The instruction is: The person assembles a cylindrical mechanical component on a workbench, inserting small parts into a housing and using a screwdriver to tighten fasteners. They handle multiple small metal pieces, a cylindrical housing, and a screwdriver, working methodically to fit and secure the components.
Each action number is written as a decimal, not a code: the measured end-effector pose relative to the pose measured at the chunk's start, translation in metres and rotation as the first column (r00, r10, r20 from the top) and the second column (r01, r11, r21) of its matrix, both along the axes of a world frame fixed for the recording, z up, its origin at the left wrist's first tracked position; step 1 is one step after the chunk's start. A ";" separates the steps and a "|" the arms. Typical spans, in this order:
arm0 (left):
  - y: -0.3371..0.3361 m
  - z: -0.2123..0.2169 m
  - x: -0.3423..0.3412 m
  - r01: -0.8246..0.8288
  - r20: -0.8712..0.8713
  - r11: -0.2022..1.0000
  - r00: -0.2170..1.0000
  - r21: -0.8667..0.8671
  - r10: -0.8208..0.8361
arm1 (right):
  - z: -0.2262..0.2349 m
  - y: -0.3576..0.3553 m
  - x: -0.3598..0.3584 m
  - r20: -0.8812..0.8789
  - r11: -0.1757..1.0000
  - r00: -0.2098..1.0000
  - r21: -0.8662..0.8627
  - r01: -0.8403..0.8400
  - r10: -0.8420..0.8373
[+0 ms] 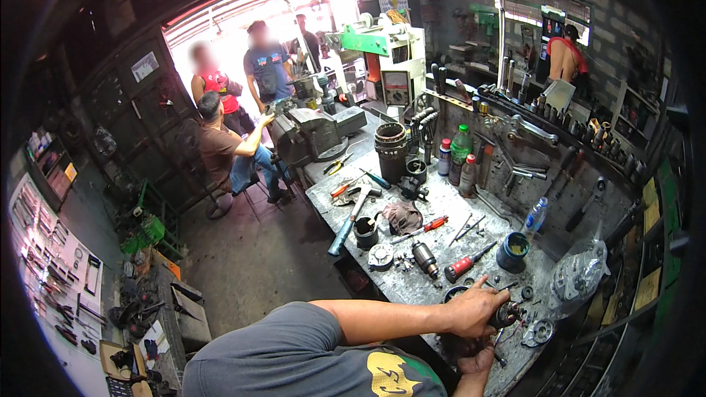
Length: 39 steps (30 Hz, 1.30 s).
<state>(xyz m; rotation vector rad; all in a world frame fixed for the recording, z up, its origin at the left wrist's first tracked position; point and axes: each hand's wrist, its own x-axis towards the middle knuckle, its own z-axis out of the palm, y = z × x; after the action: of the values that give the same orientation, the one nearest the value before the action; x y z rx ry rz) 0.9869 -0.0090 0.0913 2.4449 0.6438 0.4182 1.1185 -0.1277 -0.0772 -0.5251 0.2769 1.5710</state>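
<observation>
At the bench's near right, my left hand reaches over a dark round metal part and is closed around it. Just below, the fingers of my right hand are curled close to the same part; what they pinch is too small to make out. A silver metal housing lies right of my hands. Beyond them lie a red-handled screwdriver and a motor armature with a copper-coloured band. A dark blue cup stands farther back.
A hammer, a grey rag and a black cylinder occupy the bench farther left. A large vise sits at its far end. Bottles line the tool rack. A seated person and several others are beyond the bench.
</observation>
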 end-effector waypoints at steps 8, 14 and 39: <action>0.001 0.002 -0.001 0.004 -0.019 1.000 1.000 -0.030 -0.005 | 0.007 0.000 0.001 0.016 1.000 1.000 -0.017 0.005 -0.005; 0.003 -0.003 0.001 0.004 -0.033 0.999 0.999 -0.047 -0.006 | -0.009 -0.003 0.009 -0.091 0.959 0.988 0.266 -0.097 0.125; 0.001 -0.002 0.000 0.014 -0.014 1.000 1.000 -0.016 -0.014 | 0.014 -0.003 0.001 -0.017 0.999 0.999 0.016 -0.040 0.040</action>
<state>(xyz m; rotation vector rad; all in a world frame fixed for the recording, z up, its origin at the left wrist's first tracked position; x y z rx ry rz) 0.9869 -0.0077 0.0892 2.4375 0.6335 0.3891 1.1196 -0.1307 -0.0631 -0.5081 0.2680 1.6157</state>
